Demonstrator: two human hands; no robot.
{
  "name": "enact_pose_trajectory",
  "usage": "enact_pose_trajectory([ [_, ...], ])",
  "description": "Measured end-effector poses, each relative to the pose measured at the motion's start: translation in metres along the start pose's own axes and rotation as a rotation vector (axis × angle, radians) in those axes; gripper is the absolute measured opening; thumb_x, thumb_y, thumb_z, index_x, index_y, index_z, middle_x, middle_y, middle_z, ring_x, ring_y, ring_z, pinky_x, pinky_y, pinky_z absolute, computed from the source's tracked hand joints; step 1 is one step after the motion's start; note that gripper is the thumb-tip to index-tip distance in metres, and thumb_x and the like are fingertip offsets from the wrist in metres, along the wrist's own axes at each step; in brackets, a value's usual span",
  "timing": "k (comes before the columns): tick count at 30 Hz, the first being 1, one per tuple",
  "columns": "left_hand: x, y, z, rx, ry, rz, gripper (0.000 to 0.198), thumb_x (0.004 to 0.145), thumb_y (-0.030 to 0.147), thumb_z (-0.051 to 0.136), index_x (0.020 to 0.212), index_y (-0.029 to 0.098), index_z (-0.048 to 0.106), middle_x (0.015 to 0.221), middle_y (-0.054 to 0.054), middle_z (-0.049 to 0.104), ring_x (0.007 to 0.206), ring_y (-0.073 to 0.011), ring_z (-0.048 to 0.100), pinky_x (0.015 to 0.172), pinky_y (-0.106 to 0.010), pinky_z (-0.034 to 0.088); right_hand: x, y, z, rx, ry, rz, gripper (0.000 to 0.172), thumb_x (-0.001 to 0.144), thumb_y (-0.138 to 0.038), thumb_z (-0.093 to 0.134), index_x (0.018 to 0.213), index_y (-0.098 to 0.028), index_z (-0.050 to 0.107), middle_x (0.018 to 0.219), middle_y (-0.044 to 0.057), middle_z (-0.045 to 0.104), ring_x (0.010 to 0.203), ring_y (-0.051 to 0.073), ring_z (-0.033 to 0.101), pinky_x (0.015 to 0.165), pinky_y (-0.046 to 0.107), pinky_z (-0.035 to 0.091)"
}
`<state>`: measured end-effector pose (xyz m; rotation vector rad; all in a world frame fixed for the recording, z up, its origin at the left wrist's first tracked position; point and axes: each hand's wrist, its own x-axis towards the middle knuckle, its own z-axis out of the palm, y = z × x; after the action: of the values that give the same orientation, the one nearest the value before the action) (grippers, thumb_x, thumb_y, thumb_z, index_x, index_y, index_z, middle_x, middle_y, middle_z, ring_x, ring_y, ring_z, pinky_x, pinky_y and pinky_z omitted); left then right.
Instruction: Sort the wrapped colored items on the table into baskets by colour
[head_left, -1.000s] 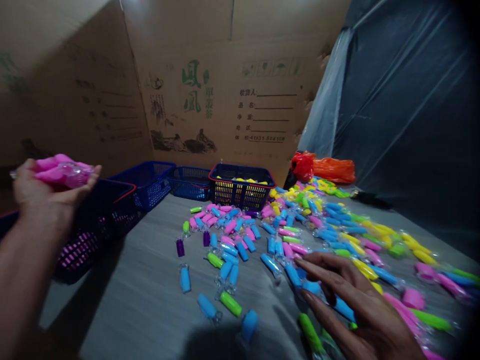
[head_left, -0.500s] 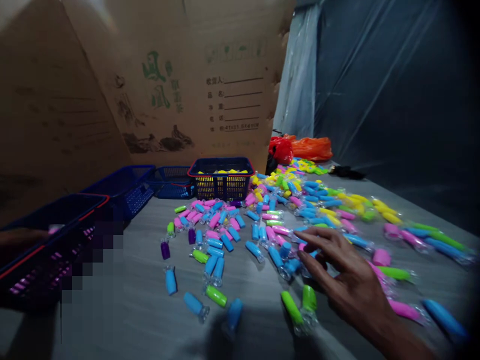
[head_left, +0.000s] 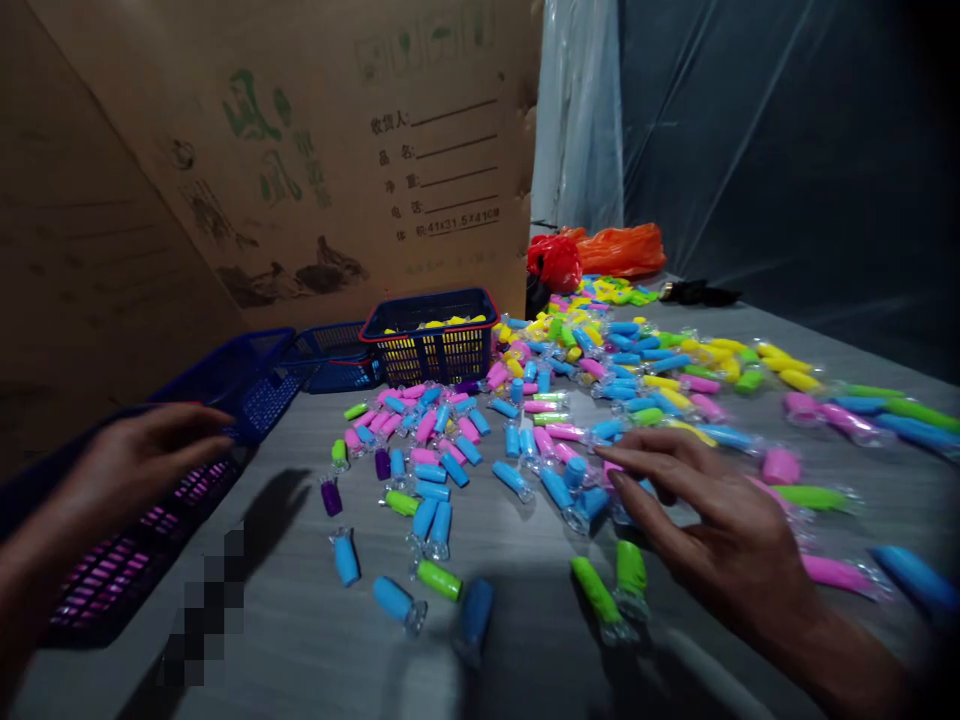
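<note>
My left hand (head_left: 161, 450) hangs over the rim of the dark blue basket (head_left: 169, 515) at the left, fingers loosely stretched, nothing visible in them. Pink pieces show through that basket's slots. On the right, my right hand (head_left: 712, 510) hovers low over the pile, its fingers apart and holding nothing I can see. A pink plastic-wrapped roll (head_left: 613, 476) lies by its fingertips, partly hidden. Blue wrapped rolls (head_left: 556, 488) sit just left of it. Two green wrapped rolls (head_left: 596, 592) lie below that hand.
A dark blue basket of yellow rolls (head_left: 427, 345) stands before a cardboard box (head_left: 442, 270). Two more blue baskets, one an open blue basket (head_left: 262, 385), are to its left. Many coloured rolls cover the grey table (head_left: 292, 620). Red and orange plastic bags (head_left: 615, 250) lie behind.
My left hand has come up out of the left basket and moved right, over its rim. My right hand stays over the pile, nearly in place. The view has shifted slightly.
</note>
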<state>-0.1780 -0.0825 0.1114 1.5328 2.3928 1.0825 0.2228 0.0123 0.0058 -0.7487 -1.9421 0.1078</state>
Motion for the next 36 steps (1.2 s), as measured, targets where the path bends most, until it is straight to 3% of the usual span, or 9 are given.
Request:
enact_pose_trajectory([
  [3,-0.027,0.007,0.044,0.234,-0.364,0.270,0.028,0.069,0.047,0.060,0.084,0.024,0.067,0.090,-0.001,0.064,0.077,-0.0183,0.058,0.069,-0.026,0.043,-0.006,-0.002,0.005,-0.023,-0.040,-0.091,0.020,0.087,-0.012,0.049,0.100,-0.023,0.059,0.089,0.006,0.060,0.081,0.018,0.060,0.067,0.030,0.051],
  [5,-0.042,0.012,0.064,0.335,-0.468,0.318,0.024,0.076,0.040,0.053,0.092,0.026,0.065,0.097,-0.002,0.062,0.081,-0.0190,0.058,0.072,-0.027,0.043,-0.011,-0.005,0.010,-0.010,-0.076,-0.150,0.019,0.087,-0.010,0.050,0.101,-0.021,0.057,0.087,0.005,0.062,0.078,0.016,0.061,0.067,0.027,0.050],
  [8,-0.038,0.011,0.078,0.388,-0.395,0.283,0.027,0.079,0.035,0.046,0.098,0.023,0.062,0.100,-0.005,0.060,0.086,-0.0207,0.058,0.076,-0.029,0.043,-0.019,-0.011,0.018,0.092,-0.190,-0.185,0.019,0.088,-0.008,0.048,0.102,-0.019,0.056,0.082,0.004,0.061,0.072,0.013,0.059,0.061,0.023,0.046],
  [12,0.004,-0.006,0.090,0.476,-0.306,0.203,0.028,0.079,0.030,0.045,0.098,0.019,0.062,0.098,-0.007,0.063,0.083,-0.0216,0.059,0.074,-0.030,0.043,-0.024,-0.021,0.027,0.138,-0.264,-0.239,0.020,0.089,-0.007,0.043,0.102,-0.017,0.055,0.072,0.002,0.057,0.061,0.011,0.053,0.054,0.021,0.041],
  [15,0.034,-0.017,0.110,0.516,-0.337,0.172,0.027,0.077,0.027,0.047,0.098,0.019,0.063,0.098,-0.009,0.064,0.088,-0.0233,0.058,0.076,-0.031,0.042,-0.025,-0.024,0.030,0.119,-0.253,-0.268,0.019,0.089,-0.006,0.043,0.100,-0.016,0.054,0.068,0.002,0.055,0.060,0.012,0.052,0.053,0.022,0.039],
  [19,0.054,-0.026,0.136,0.518,-0.422,0.201,0.021,0.072,0.021,0.054,0.090,0.019,0.065,0.098,-0.010,0.062,0.090,-0.0246,0.057,0.078,-0.031,0.041,-0.028,-0.020,0.031,0.114,-0.301,-0.277,0.019,0.088,-0.006,0.043,0.101,-0.015,0.054,0.071,0.003,0.055,0.062,0.012,0.052,0.053,0.022,0.039],
  [25,0.051,-0.037,0.137,0.486,-0.459,0.196,0.034,0.062,0.014,0.057,0.095,0.019,0.061,0.100,-0.007,0.056,0.087,-0.0220,0.055,0.076,-0.029,0.042,-0.028,-0.016,0.030,0.079,-0.285,-0.284,0.026,0.087,-0.004,0.042,0.106,-0.016,0.052,0.070,0.002,0.054,0.059,0.012,0.049,0.051,0.024,0.035],
  [30,0.039,-0.046,0.130,0.405,-0.435,0.105,0.061,0.060,0.017,0.061,0.119,0.017,0.049,0.107,-0.007,0.054,0.087,-0.0181,0.056,0.076,-0.025,0.043,-0.028,-0.015,0.030,0.069,-0.293,-0.274,0.027,0.086,-0.003,0.039,0.106,-0.016,0.052,0.065,0.001,0.052,0.054,0.011,0.045,0.048,0.024,0.032],
  [36,0.037,-0.050,0.126,0.322,-0.405,-0.032,0.055,0.061,0.017,0.058,0.115,0.017,0.051,0.081,-0.002,0.063,0.075,-0.0179,0.058,0.066,-0.025,0.042,-0.029,-0.010,0.031,0.082,-0.288,-0.256,0.023,0.088,-0.007,0.041,0.102,-0.017,0.055,0.069,0.003,0.056,0.057,0.011,0.051,0.051,0.022,0.037],
])
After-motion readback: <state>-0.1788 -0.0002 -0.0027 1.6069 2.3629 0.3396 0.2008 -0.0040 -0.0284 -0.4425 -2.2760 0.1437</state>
